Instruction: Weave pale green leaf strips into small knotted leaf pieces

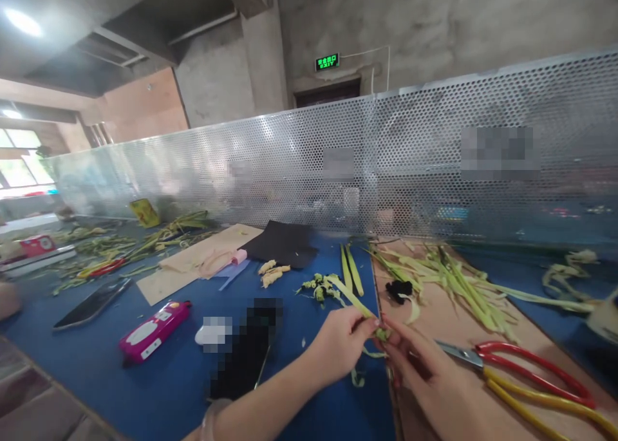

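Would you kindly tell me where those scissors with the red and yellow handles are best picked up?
Probably by the handles, coming from the right of the view: the scissors lie with their handles spread toward that side, while the metal blades point left, partly behind the right hand.

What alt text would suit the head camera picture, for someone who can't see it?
A person's left hand and right hand pinch a pale green strip at a blue table. At right, scissors with red and yellow handles lie near loose green strips; a pink gadget lies at left, and a perforated metal screen stands behind.
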### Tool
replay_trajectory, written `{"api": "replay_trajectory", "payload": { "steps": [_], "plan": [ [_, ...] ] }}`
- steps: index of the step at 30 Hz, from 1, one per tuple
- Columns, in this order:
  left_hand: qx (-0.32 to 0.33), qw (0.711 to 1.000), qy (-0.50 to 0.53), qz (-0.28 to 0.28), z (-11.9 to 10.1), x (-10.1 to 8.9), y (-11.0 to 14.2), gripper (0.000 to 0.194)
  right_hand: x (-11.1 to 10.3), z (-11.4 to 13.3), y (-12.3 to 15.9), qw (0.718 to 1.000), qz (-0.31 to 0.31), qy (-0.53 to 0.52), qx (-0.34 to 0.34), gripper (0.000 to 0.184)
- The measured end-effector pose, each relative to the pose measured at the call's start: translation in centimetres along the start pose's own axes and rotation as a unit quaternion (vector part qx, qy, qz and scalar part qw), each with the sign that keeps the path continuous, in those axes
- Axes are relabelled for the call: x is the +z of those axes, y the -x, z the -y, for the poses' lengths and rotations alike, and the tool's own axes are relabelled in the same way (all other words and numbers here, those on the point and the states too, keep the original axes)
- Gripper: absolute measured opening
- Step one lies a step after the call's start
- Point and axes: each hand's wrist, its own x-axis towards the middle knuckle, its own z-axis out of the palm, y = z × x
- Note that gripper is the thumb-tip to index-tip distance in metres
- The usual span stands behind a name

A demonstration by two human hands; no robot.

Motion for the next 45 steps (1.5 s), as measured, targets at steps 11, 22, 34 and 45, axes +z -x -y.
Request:
{"api": "replay_trajectory", "payload": {
  "steps": [11,22,34,45],
  "plan": [
    [-0.042,0.999,-0.020,0.000,-0.4,-0.1,0.1,0.033,-0.2,-0.2,0.2,0.998,0.022,0.054,-0.030,0.037],
    [0.004,0.997,-0.076,-0.007,-1.1,-0.2,0.3,0.043,0.1,-0.6,0.6,0.999,0.031,0.000,0.036,0.047],
    [0.006,0.997,-0.064,0.031,-1.2,-0.8,0.2,0.041,0.3,-0.4,0.5,0.998,0.012,-0.019,0.061,0.053],
    [-0.043,0.996,0.000,0.079,-0.9,-1.1,0.2,0.020,-0.3,0.2,0.1,0.994,-0.016,-0.086,0.070,0.057]
  ]
}}
